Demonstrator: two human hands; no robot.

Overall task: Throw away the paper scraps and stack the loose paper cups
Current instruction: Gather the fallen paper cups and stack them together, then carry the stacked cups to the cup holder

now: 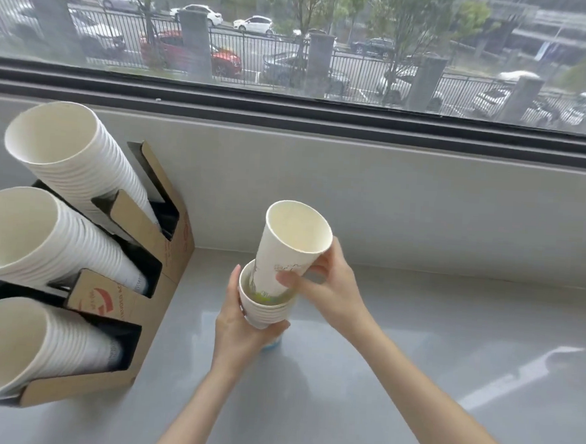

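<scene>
My left hand point(240, 325) grips the short stack of cups point(265, 311) above the desk point(395, 382). My right hand point(329, 285) pinches a loose cup point(290, 245), tilted, base already inside the stack's mouth; it needs straightening, I judge.

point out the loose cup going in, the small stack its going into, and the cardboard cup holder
loose cup point(284, 252), head view, outer wall
small stack point(268, 314), head view, ribbed rims
cardboard cup holder point(148, 319), head view, brown side panel
</scene>
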